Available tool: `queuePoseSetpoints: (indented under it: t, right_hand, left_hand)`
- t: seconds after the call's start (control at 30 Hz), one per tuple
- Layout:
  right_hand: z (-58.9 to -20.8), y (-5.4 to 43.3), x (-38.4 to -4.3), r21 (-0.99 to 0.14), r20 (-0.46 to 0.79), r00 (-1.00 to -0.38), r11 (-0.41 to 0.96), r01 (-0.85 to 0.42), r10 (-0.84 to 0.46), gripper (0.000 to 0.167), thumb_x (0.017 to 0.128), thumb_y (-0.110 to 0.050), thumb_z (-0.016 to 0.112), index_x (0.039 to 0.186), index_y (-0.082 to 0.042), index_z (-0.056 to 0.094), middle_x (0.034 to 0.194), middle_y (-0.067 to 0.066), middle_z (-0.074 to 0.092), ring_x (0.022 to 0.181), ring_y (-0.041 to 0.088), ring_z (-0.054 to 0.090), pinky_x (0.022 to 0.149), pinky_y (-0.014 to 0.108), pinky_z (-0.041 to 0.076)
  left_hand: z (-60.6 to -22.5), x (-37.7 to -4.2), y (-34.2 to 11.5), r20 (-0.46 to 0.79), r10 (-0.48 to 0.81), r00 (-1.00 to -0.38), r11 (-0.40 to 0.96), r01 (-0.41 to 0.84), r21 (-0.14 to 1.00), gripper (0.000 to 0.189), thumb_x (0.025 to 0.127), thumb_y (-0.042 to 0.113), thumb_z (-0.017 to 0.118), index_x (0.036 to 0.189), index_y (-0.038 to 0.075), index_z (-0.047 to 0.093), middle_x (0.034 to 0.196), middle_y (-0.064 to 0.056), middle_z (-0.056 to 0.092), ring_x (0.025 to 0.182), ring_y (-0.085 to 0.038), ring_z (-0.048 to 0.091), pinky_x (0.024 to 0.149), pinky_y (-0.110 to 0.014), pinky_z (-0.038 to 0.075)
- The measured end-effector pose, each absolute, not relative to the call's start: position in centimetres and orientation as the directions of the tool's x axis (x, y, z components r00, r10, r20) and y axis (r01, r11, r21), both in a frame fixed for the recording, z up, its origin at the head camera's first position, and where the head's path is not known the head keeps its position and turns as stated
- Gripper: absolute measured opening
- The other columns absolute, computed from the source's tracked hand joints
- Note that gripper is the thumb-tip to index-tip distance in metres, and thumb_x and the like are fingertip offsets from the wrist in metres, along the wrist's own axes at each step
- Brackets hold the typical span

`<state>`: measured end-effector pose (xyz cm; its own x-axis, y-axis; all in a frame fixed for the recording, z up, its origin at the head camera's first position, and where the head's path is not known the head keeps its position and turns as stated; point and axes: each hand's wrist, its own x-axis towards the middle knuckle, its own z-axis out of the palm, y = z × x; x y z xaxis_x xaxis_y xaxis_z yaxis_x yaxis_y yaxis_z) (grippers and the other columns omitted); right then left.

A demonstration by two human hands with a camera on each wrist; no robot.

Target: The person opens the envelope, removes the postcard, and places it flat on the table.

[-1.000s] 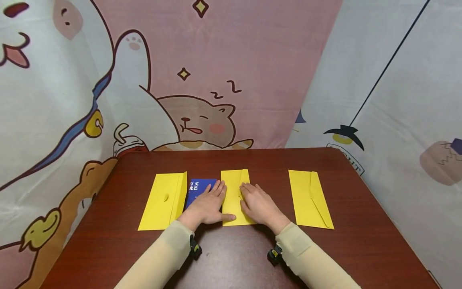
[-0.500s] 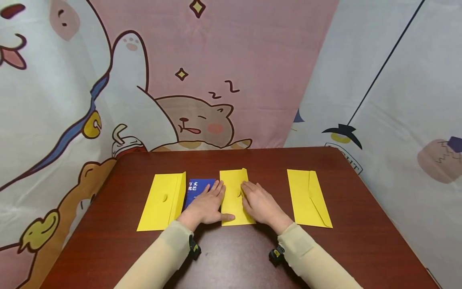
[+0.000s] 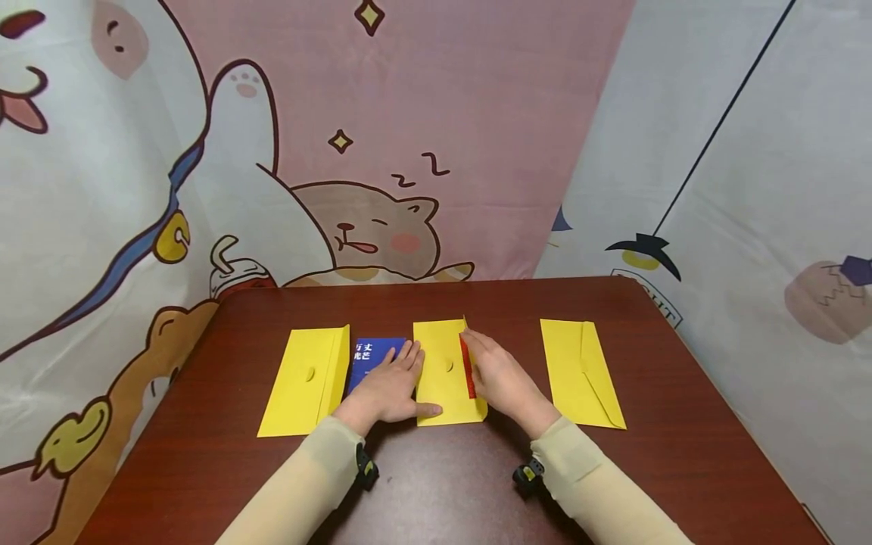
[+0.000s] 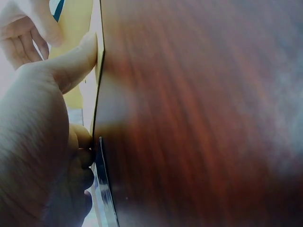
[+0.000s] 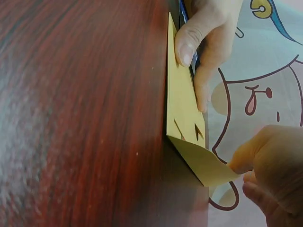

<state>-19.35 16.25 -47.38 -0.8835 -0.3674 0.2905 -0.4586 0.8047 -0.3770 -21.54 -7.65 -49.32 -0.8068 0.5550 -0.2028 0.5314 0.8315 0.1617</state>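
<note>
A yellow envelope [image 3: 439, 341] lies in the middle of the table, a small slit in its face. My left hand [image 3: 390, 390] rests flat with fingers spread, its thumb on the envelope's lower part and its other fingers over the envelope's left edge and a blue booklet [image 3: 363, 367] with white characters. At the right side, my right hand [image 3: 504, 382] pinches the envelope's flap [image 5: 203, 163], which stands lifted away from the body. A narrow red strip [image 3: 466, 367] shows along the lifted flap. The left hand hides part of the booklet.
Another yellow envelope [image 3: 296, 386] lies left of the booklet, its flap edge slightly raised. A third yellow envelope [image 3: 572, 371] lies to the right with its flap down. The dark red-brown table [image 3: 436, 492] meets a cartoon-print cloth [image 3: 511, 136] behind it.
The right hand has lifted the middle envelope's flap and moved slightly right with it, uncovering the slit and the red strip. The left hand has stayed in place.
</note>
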Motion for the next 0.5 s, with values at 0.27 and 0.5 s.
queuePoseSetpoints:
  t: [0.27, 0.5]
  right_hand:
    - [-47.6, 16.7, -19.6, -0.432, 0.321, -0.888, 0.784, -0.446, -0.328, 0.063, 0.082, 0.019, 0.077, 0.142, 0.008, 0.059, 0.140, 0.024, 0.062, 0.127, 0.037, 0.063, 0.103, 0.046, 0.053]
    - [-48.0, 17.7, -20.1, -0.555, 0.308, -0.915, 0.731, -0.396, -0.261, 0.058, 0.082, 0.019, 0.073, 0.138, 0.011, 0.061, 0.129, 0.024, 0.067, 0.111, 0.035, 0.070, 0.091, 0.046, 0.060]
  left_hand:
    - [-49.4, -21.6, -7.7, -0.202, 0.551, -0.810, 0.834, 0.526, 0.165, 0.117, 0.090, 0.082, 0.055, 0.168, 0.002, 0.020, 0.176, -0.015, 0.010, 0.162, -0.029, 0.005, 0.129, -0.048, 0.008]
    - [-49.4, -21.6, -7.6, -0.202, 0.553, -0.808, 0.833, 0.531, 0.159, 0.117, 0.091, 0.082, 0.054, 0.168, 0.001, 0.020, 0.176, -0.015, 0.010, 0.162, -0.030, 0.005, 0.129, -0.048, 0.009]
